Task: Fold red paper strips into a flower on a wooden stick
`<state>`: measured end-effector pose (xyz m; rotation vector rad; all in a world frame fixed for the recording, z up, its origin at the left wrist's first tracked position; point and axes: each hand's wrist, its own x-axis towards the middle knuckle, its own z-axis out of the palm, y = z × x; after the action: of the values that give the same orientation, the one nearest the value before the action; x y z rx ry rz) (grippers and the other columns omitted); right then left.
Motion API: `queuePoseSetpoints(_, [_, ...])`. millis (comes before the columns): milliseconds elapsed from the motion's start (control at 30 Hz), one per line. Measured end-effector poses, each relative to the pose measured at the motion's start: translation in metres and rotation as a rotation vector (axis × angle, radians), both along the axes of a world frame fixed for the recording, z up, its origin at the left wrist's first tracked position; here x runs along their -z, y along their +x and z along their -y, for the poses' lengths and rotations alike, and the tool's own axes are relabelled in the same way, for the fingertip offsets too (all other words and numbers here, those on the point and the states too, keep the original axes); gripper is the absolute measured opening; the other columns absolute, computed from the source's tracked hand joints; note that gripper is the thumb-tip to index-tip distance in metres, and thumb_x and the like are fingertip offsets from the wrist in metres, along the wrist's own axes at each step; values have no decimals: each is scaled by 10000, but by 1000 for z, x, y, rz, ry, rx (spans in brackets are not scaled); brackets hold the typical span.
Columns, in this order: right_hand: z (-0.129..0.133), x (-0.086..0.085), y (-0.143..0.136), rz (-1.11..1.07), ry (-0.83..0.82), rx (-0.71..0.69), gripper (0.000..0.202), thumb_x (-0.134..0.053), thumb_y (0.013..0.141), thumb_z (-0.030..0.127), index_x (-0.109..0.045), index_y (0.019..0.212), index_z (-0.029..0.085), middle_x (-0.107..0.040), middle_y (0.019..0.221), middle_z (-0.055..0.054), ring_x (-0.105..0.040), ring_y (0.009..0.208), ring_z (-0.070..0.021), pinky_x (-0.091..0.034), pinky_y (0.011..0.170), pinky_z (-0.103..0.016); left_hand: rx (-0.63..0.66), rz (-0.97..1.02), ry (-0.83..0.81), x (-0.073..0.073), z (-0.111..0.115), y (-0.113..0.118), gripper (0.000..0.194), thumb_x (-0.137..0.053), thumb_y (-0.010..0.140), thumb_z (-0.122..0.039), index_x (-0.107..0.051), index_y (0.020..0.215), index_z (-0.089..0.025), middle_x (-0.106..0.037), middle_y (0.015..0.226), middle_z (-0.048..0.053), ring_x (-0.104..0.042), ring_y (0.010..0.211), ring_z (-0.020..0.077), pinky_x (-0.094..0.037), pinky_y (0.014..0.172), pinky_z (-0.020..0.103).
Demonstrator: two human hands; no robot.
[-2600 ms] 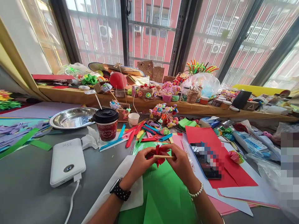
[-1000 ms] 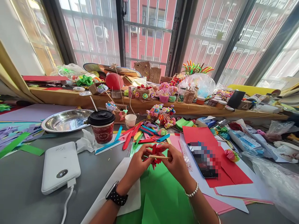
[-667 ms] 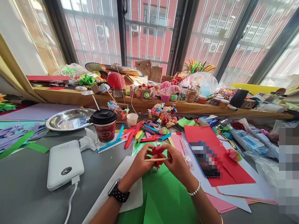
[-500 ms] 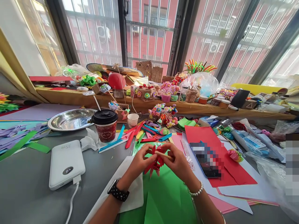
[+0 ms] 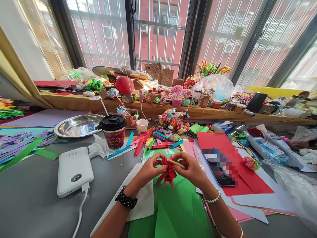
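Note:
Between my hands is a red paper flower (image 5: 168, 175), held above a green sheet (image 5: 182, 208). The fingers of my left hand (image 5: 152, 167) pinch its petals from the left. My right hand (image 5: 189, 167) grips a thin wooden stick (image 5: 177, 163), whose tip rests at the top of the flower's petals. A white sheet (image 5: 143, 201) lies partly under my left wrist, beside the green one. The flower's far side is hidden.
A lidded cup (image 5: 114, 134), a metal plate (image 5: 78, 126) and a white power bank (image 5: 75, 172) with a cable stand left. Coloured paper strips (image 5: 153, 137) lie ahead. On the right are a phone (image 5: 219, 170), red paper (image 5: 255, 178) and a paper flower (image 5: 250, 163).
The red flower has turned a little and hangs slightly lower between my hands. The stick has shifted slightly to the right with my right hand. The whole view has moved slightly.

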<state>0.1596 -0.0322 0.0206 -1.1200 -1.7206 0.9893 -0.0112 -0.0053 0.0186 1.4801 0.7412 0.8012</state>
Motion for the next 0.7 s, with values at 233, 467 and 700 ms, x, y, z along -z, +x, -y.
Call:
queuePoseSetpoints(233, [1,-1,2,29,-64,-24,127,-553,700,197,-509,814,161,-538,706,17,-366,441,-34,-269,372,-160,43,62,-92,3,0,-1,216,-628,643,-264,-493,777,-161,-561,731,-7,-560,698,140,-429,624,243])
queuePoseSetpoints(467, [0,2,2,34,-49,-22,160,-591,690,253,-508,798,169,-532,728,27,-330,423,-23,-256,377,-160,38,66,-88,3,1,-1,200,-640,634,-243,-491,732,-153,-532,693,-24,-543,673,121,-414,603,217])
queuePoseSetpoints(700, [-1,1,-1,72,3,33,157,-576,701,278,-537,781,149,-560,722,5,-302,403,-19,-227,352,-166,-26,-68,2,-1,-1,-1,165,-617,647,-258,-523,738,-157,-556,711,-7,-555,749,158,-417,661,246])
